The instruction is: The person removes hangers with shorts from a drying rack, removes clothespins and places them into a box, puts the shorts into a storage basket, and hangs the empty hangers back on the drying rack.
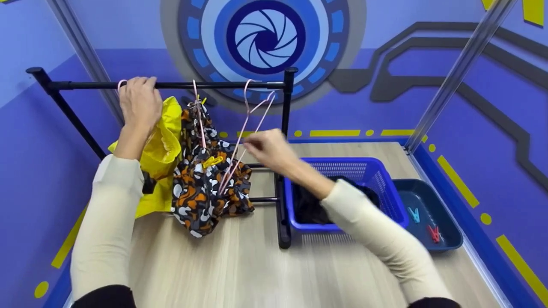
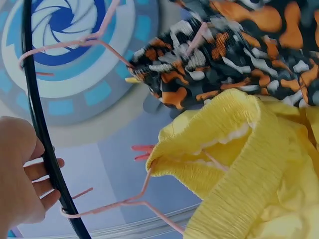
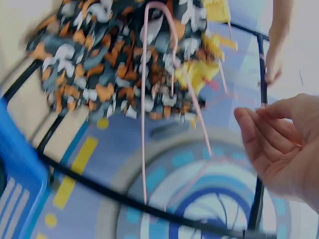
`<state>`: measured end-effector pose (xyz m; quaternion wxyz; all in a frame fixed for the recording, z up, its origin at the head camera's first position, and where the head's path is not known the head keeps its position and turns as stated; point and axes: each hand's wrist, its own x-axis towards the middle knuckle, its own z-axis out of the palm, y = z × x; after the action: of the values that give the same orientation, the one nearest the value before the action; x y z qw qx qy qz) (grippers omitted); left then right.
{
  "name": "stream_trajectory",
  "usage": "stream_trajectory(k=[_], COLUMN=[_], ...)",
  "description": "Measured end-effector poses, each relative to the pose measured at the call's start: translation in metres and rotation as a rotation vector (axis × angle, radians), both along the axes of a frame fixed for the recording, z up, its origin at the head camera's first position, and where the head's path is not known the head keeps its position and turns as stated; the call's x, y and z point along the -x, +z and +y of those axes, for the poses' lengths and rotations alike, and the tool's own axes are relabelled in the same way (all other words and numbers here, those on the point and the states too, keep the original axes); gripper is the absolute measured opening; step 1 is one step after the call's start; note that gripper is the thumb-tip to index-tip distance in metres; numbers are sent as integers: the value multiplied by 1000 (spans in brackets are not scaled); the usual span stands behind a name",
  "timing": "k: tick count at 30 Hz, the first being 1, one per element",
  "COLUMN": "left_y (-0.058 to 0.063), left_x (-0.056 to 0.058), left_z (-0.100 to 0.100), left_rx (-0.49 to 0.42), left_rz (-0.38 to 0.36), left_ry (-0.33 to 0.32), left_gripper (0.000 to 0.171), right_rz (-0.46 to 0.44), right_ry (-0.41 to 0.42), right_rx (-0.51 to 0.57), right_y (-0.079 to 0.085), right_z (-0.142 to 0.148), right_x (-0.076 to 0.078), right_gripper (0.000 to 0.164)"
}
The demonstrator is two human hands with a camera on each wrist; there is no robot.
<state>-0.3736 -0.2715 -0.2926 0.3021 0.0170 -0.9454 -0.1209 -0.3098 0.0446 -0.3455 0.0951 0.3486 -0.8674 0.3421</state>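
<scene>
My left hand grips the black top rail of a clothes rack, fingers curled round it beside a pink hanger's hook. Below hangs a yellow garment with a gathered waistband, a red clothespin at its edge. Next to it is a garment patterned in orange, black and white with a yellow drawstring. A bare pink hanger hangs near the rail's right end. My right hand is beside this hanger, fingers loosely bent and holding nothing; the right wrist view shows its palm without any object.
A blue-purple basket with dark cloth inside stands right of the rack. Beyond it a dark tray holds a light blue clothespin and a red one. Patterned panels enclose the wooden table.
</scene>
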Motion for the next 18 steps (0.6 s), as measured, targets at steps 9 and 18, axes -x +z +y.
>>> stream_trajectory(k=[9,18], left_y=[-7,-8], left_x=[4,3], left_z=[-5,-9], left_rx=[115,143], left_rz=[25,-16], left_ry=[-30,-11], left_gripper=[38,46], right_rz=[-351,-777], right_ry=[71,-82], right_rx=[99,394], right_y=[-35,-58], right_z=[-70,-109], right_x=[-15,-21], right_gripper=[44,102])
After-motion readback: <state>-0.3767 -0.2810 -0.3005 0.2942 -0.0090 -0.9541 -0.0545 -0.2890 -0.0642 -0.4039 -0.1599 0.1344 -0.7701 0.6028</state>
